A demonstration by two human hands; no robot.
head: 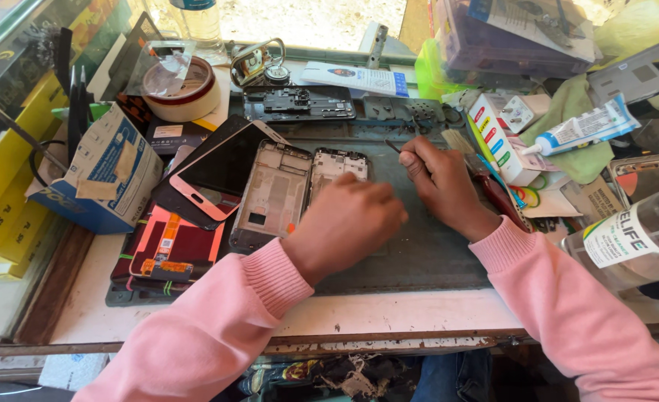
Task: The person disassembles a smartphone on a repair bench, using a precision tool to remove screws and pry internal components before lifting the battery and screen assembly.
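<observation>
At the bench's left lie a blue box (98, 175), a pink-edged screen (221, 167) and a bare phone frame (272, 195). The left hand (348, 223) is curled down over an opened phone (337, 165), pinning it to the grey mat (418, 253). The right hand (442, 182) pinches a thin tool (393, 146) just beside it. Judged stage: mid-disassembly; the following move calls for a steady, fine tip.

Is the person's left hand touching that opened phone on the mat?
Touching. The head view shows the left hand lying over the opened phone's lower end, no gap between them.
</observation>
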